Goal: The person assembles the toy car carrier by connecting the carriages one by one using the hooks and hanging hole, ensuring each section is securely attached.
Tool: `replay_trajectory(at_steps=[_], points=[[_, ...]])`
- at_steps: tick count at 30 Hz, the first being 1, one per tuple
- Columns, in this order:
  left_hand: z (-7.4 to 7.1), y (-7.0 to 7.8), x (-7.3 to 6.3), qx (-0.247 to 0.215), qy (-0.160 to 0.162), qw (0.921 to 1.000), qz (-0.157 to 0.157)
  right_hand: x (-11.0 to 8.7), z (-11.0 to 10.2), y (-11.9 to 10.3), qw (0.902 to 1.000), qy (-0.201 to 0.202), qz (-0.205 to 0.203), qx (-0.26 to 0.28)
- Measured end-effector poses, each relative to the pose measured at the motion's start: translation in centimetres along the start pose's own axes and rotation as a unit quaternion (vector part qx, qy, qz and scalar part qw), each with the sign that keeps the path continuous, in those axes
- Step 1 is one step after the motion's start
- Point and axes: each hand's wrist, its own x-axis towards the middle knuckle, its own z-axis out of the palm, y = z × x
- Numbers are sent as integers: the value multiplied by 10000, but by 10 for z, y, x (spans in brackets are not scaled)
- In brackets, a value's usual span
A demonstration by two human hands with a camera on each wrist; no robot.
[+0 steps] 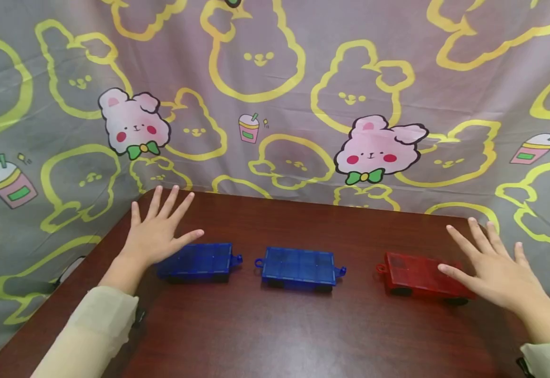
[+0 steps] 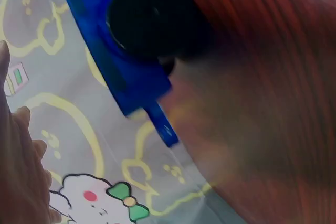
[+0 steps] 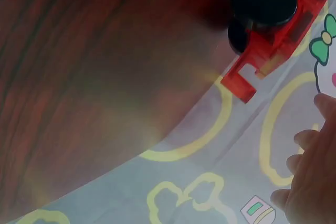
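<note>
Two flat blue toy wagons and a red one stand in a spaced row on the table. My left hand [image 1: 154,239], fingers spread, is by the left blue wagon [image 1: 201,261] and hides its left end. The other blue wagon [image 1: 298,266] sits mid-row, a ring on its left end and a hook on its right. Over the right part of the red wagon [image 1: 421,275] spreads my right hand [image 1: 499,270]; the wagon's ring points left. In the wrist views, black wheels [image 2: 157,19] and the red wagon's coupling [image 3: 240,83] show close up, with both hands apart from them.
The dark reddish-brown wooden table [image 1: 237,331] carries the row. Behind it and at its sides hangs a grey curtain [image 1: 284,157] with rabbit and drink-cup prints. A dark object [image 1: 138,317] shows by the left sleeve.
</note>
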Motion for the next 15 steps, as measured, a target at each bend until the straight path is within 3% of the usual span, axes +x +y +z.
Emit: replay_trajectory(at_steps=[15], points=[[2, 46, 3, 17, 219, 9970, 736, -8, 11, -18, 9993, 67, -352, 130]])
